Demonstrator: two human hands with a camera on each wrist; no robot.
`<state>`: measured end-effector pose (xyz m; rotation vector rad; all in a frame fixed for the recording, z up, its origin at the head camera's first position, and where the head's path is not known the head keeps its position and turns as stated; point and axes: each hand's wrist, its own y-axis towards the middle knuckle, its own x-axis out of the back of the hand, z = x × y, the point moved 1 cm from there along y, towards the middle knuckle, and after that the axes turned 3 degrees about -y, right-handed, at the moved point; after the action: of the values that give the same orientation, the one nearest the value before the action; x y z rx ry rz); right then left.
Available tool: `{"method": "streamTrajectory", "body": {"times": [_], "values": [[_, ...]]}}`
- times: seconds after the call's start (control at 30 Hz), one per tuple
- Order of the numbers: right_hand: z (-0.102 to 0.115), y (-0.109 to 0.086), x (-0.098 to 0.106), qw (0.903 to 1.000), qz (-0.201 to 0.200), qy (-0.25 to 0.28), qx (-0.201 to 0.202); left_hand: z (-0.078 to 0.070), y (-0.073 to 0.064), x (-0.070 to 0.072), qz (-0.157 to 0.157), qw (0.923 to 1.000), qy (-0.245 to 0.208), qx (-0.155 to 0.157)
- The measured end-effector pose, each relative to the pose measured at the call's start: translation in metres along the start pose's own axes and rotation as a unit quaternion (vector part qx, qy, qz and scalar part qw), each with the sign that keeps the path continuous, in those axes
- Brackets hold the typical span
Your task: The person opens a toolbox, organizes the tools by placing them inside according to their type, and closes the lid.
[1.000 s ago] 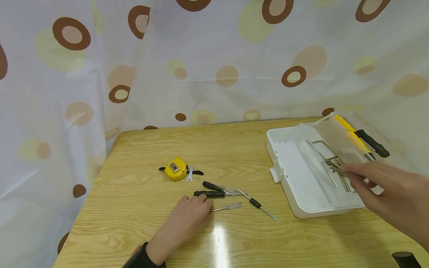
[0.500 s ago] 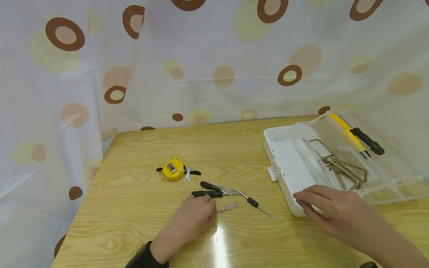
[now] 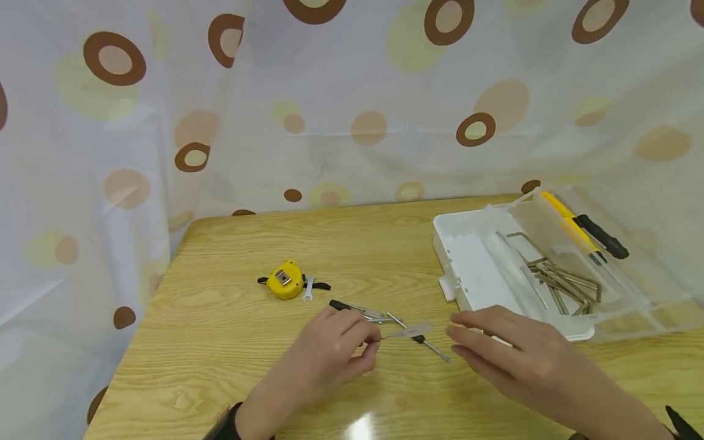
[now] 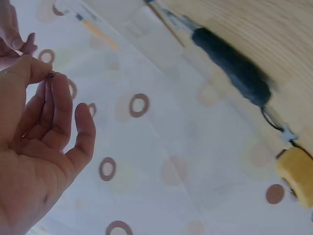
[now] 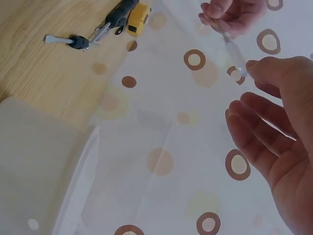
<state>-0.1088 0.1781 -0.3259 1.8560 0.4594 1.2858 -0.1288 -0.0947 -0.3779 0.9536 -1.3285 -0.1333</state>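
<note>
The person's left hand (image 3: 332,348) pinches the thin metal shaft of a clear-handled screwdriver (image 3: 409,330) between thumb and fingertips, above the wooden surface (image 3: 187,348). The screwdriver's long axis runs crosswise in the head view, almost level there — its handle points toward the right hand (image 3: 517,360) and slightly toward the back, while the shaft end lies within the left hand's grasp. The right hand has nothing gripped, its fingers reaching out with the thumb apart; whether the thumb touches the handle's end cannot be told.

Overlapped by the handle in the head view, a black-sleeved screwdriver (image 3: 437,350) slants from back left to front right. A black-handled screwdriver (image 3: 340,304) lies just behind the left hand, with a yellow tape measure (image 3: 280,290) farther back. Right of them sits the white toolbox (image 3: 478,256), holding hex keys (image 3: 561,280).
</note>
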Motion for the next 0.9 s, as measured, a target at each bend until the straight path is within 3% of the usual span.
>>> {"method": "streamTrajectory", "body": {"times": [0.1,0.23,0.47,0.57,0.67,0.73,0.77,0.87,0.9], "values": [[0.004,0.006,-0.002,0.9996,-0.009,0.008,0.026,-0.008,0.005,0.004,-0.026,0.9989,0.01,-0.037],[0.008,0.007,-0.001,0.9983,-0.018,0.017,0.053,-0.014,0.007,0.004,-0.033,0.9977,0.007,-0.059],[0.007,0.008,-0.004,0.9951,-0.052,0.018,0.082,-0.014,0.005,0.001,-0.032,0.9985,-0.004,-0.045],[-0.002,0.008,0.004,0.9959,-0.07,0.007,0.057,-0.006,0.002,-0.002,-0.011,0.9995,-0.027,0.008],[-0.024,0.003,0.02,0.9937,-0.099,-0.052,0.002,0.01,-0.006,-0.005,0.046,0.9935,-0.026,0.101],[-0.047,-0.009,0.033,0.9856,-0.123,-0.102,-0.056,0.022,-0.015,-0.007,0.104,0.98,-0.005,0.17],[-0.06,-0.017,0.042,0.9811,-0.114,-0.13,-0.088,0.027,-0.02,-0.008,0.136,0.971,0.011,0.196],[-0.103,-0.047,0.07,0.9631,-0.07,-0.178,-0.19,0.036,-0.036,-0.01,0.219,0.944,0.05,0.242],[-0.118,-0.058,0.078,0.9559,-0.048,-0.189,-0.22,0.038,-0.039,-0.01,0.235,0.9389,0.053,0.246]]}}
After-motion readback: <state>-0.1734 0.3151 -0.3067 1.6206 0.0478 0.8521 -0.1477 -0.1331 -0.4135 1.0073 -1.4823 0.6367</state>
